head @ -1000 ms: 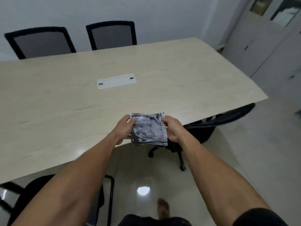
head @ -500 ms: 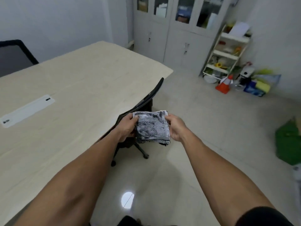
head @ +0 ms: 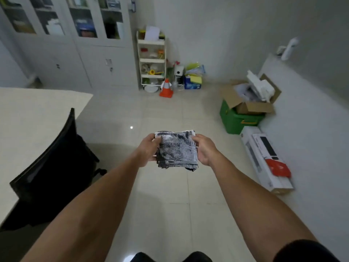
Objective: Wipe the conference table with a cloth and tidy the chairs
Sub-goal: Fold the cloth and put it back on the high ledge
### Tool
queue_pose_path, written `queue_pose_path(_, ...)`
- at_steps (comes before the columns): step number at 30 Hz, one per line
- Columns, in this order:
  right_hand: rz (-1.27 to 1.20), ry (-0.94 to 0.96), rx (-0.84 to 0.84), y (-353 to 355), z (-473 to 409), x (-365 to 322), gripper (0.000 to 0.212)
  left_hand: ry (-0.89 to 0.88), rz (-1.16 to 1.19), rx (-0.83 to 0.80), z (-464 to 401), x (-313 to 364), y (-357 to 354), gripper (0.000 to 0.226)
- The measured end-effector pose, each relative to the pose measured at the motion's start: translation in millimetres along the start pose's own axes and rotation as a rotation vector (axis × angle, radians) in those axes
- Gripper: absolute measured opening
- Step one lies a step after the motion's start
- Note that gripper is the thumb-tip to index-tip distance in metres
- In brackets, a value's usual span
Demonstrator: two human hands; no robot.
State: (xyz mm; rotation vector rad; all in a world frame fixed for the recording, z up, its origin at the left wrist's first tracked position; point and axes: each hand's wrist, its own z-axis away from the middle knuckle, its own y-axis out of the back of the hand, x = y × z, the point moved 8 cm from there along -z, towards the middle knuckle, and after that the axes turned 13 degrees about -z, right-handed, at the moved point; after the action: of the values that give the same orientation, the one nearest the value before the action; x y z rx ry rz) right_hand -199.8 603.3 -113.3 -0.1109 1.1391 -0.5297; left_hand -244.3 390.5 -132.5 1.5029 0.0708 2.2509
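The view has swung further right than half a second ago: the table (head: 34, 118) now fills only the left edge, and the far wall, once partly out of frame, lies straight ahead. The hands and cloth hold the same arrangement as before.

The cloth (head: 177, 149) is a folded square of mottled grey-and-black terry, layered at its lower edge. It is held in the air over the floor, right of the table and clear of it. The left hand (head: 148, 151) grips its left edge, thumb on top; the right hand (head: 204, 149) grips its right edge, fingers closed on the fabric.

The table has a pale wood-grain top with a squared corner. A black chair (head: 54, 159) with a thin curved back stands against the table's right edge, its seat tucked partly underneath.

The floor (head: 170, 205) right of the table is glossy cream tile. Beyond the table stand a grey glass-door cabinet (head: 85, 53), a white tiered shelf (head: 152, 59) and an orange cone (head: 166, 88). Well right of the table sit a green bin (head: 238, 120) bearing an open cardboard box (head: 251, 103), and a long white carton (head: 266, 159).
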Motion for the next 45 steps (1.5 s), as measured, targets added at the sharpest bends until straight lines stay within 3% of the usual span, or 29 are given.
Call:
queue_pose_path(7,-0.165,0.140,0.227,186,39,-58,0.047,-0.105,-0.118,-0.235,-16,69,-195,0.019)
queue_pose_path(10,-0.237,0.166,0.221,257,55,-72,0.061,-0.138,-0.175,-0.312,-12,94,-276,0.018)
queue_pose_path(15,-0.378,0.283,0.419,463,25,-43,0.083,-0.220,-0.313,-0.464,-6,129,-401,0.021)
queue_pose_path(16,-0.398,0.273,0.486,470,49,-50,0.086,-0.235,-0.342,-0.493,-5,134,-423,0.022)
queue_pose_path(19,-0.453,0.301,0.654,461,125,-88,0.052,-0.283,-0.394,-0.596,-2,149,-487,0.022)
queue_pose_path(21,-0.438,0.325,0.775,486,148,-95,0.049,-0.333,-0.445,-0.649,0,158,-525,0.020)
queue_pose_path(25,-0.460,0.371,0.888,546,161,-98,0.044,-0.442,-0.538,-0.725,-1,178,-598,0.025)
queue_pose_path(30,-0.489,0.394,1.038,605,171,-113,0.021,-0.543,-0.656,-0.811,-19,208,-685,0.022)
queue_pose_path(36,-0.528,0.443,1.123,662,165,-140,0.019,-0.602,-0.669,-0.955,-32,246,-770,0.027)
queue_pose_path(41,-0.582,0.471,1.156,698,159,-164,0.017,-0.651,-0.656,-1.050,-42,278,-830,0.012)
queue_pose_path(45,-0.609,0.491,1.217,731,162,-176,0.017,-0.694,-0.664,-1.099,-40,296,-875,0.020)
